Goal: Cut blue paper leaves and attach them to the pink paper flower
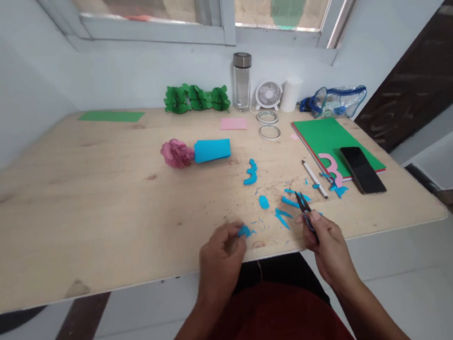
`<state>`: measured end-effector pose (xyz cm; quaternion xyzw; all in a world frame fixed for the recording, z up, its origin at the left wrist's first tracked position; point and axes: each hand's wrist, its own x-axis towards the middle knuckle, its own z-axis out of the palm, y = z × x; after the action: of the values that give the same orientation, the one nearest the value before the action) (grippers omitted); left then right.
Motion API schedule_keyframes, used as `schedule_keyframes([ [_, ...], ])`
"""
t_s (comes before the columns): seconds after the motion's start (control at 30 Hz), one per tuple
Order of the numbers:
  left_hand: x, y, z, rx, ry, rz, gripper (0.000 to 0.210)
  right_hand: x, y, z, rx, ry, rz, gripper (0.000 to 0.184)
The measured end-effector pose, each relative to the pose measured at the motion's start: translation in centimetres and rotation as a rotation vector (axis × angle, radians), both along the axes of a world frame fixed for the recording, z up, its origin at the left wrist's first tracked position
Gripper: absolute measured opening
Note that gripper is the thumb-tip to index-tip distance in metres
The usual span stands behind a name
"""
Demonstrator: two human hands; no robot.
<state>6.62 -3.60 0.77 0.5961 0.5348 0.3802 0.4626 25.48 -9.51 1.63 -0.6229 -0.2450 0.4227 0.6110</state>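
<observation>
Near the front edge of the table, my left hand (224, 249) pinches a small piece of blue paper (244, 231) between thumb and fingers. My right hand (325, 238) is closed round a pair of dark scissors (305, 210), whose blades point away from me and stand slightly apart. Between the hands lie blue paper scraps (283, 217) and a blue paper oval (263, 202). Farther back rests a scalloped blue paper cutout (250, 172). A folded blue paper piece (212, 150) lies beside a pink paper flower (177, 154).
On the right, a phone (362, 170) and a pink cutout (331, 169) overlap green paper sheets (329, 139), near a white pen (315, 179). Along the wall stand green paper flowers (196, 98), a glass bottle (243, 81), a small fan (269, 95) and a clear pouch (343, 101). Tape rolls (269, 132) lie before them.
</observation>
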Motion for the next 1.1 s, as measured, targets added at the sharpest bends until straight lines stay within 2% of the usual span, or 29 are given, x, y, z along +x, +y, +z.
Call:
schedule_keyframes([
  [0.07,2.0,-0.6,-0.3,0.090,-0.019,-0.014,0.008,0.2,0.0,0.1,0.013,-0.009,-0.002,0.043],
  [0.13,4.2,-1.3,-0.5,0.114,-0.068,-0.060,0.011,0.3,0.0,0.2,0.029,-0.006,-0.006,0.042],
  [0.23,6.5,-1.6,-0.3,-0.013,-0.232,-0.221,0.010,0.6,-0.1,0.1,0.045,-0.010,-0.019,0.042],
  [0.27,6.8,-1.5,-0.1,-0.044,-0.261,-0.225,0.010,0.8,-0.1,0.1,0.047,-0.028,-0.026,0.042],
  [0.33,6.4,-0.7,0.3,-0.028,-0.246,-0.163,0.007,1.2,-0.2,0.0,0.046,-0.104,-0.034,0.042],
  [0.43,4.7,1.1,0.9,0.065,-0.076,-0.049,0.006,2.0,-0.3,0.0,0.022,-0.330,-0.009,0.041],
  [0.6,2.8,2.9,1.4,0.116,0.042,-0.100,0.009,3.1,0.7,0.0,-0.038,-0.883,0.100,0.033],
  [0.73,2.7,3.2,0.9,0.096,0.024,-0.117,0.009,3.8,2.5,-0.6,-0.055,-1.356,0.134,0.031],
  [0.8,2.6,3.2,0.5,0.068,-0.027,-0.099,0.007,4.2,3.5,-0.9,-0.072,-1.521,0.125,0.032],
  [0.97,2.1,3.2,0.3,-0.065,-0.189,-0.056,0.008,5.1,4.7,-1.8,-0.030,-1.669,0.161,0.029],
  [1.1,2.2,3.0,1.2,-0.197,-0.349,0.009,0.010,4.5,4.2,-1.3,0.027,-1.605,0.096,0.030],
])
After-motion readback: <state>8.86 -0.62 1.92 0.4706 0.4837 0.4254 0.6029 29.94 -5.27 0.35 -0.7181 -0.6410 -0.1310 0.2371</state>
